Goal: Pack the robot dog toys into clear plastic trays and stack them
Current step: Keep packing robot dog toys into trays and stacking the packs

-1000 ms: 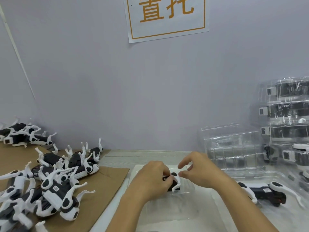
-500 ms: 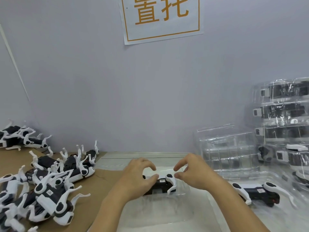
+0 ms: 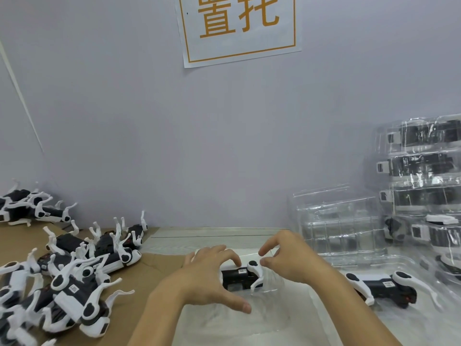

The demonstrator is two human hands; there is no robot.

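In the clear plastic tray point(image 3: 269, 318) on the counter point(image 3: 214, 239), a robot dog toy point(image 3: 237, 278) lay. The left hand point(image 3: 212, 278) curled over its body; the right hand point(image 3: 291, 260) pinched one white leg. It looked light and hard; thin legs might snap, so hold the body.

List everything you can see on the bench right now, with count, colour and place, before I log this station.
robot dog toy in tray: one, black and white, centre, between the hands.
clear tray: one, transparent, centre front, under that toy.
second robot dog toy: one, black and white, right, lying in another clear tray.
loose toy pile: many, exact count unclear, black and white, left on brown cardboard.
empty trays: a stack, clear, right rear.
packed tray stack: several layers, clear with black toys, far right.
wall sign: one, white with orange characters.
left hand: grip on the toy's left end.
right hand: fingers curled at the toy's white leg.
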